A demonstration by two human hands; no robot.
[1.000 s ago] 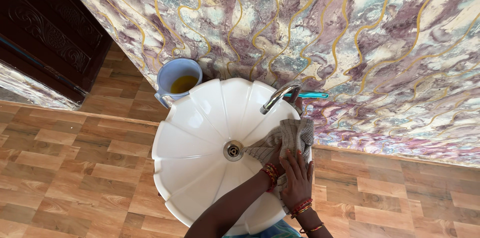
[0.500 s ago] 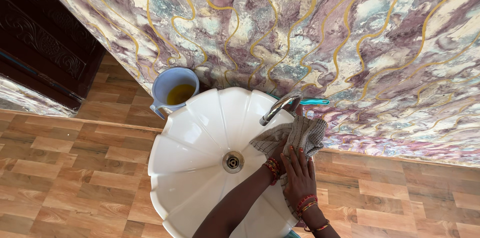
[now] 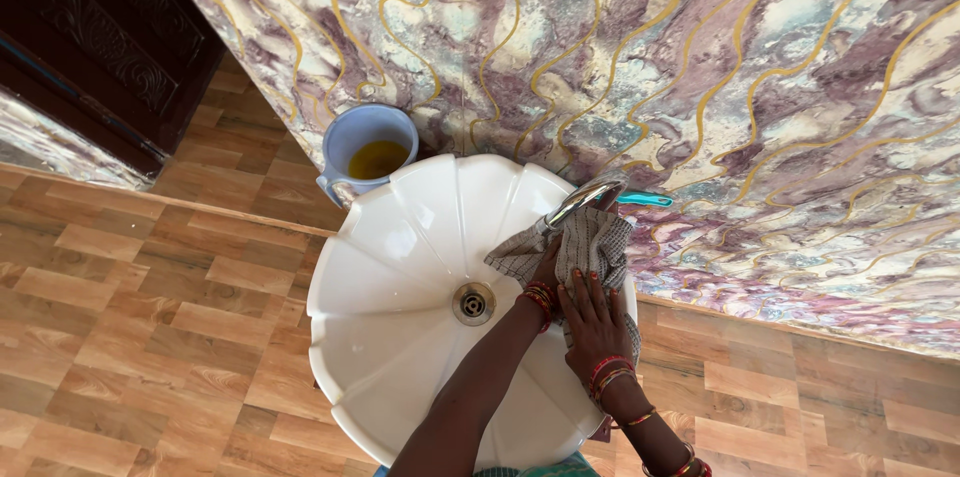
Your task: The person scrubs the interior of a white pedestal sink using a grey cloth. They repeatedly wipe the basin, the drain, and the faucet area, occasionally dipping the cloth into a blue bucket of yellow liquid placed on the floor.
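Observation:
A white scalloped sink (image 3: pixel 400 267) stands against the marbled wall, with a drain (image 3: pixel 473 304) at its middle. A checked grey cloth (image 3: pixel 600 242) is draped over the base of the metal tap (image 3: pixel 580 199) and the sink's right rim. My left hand (image 3: pixel 548 267) is closed on the cloth just below the tap, red bangles at its wrist. My right hand (image 3: pixel 593 322) lies flat on the cloth on the rim, fingers spread.
A blue mug (image 3: pixel 368 145) with yellowish liquid stands behind the sink at the left. A teal handle (image 3: pixel 646 200) sticks out behind the tap. A dark wooden door (image 3: pixel 90 37) is at the upper left. Wood-look tiles (image 3: pixel 150 317) cover the floor.
Both hands have slid the cloth up from the bowl's right side toward the tap. The cloth now wraps the tap's base.

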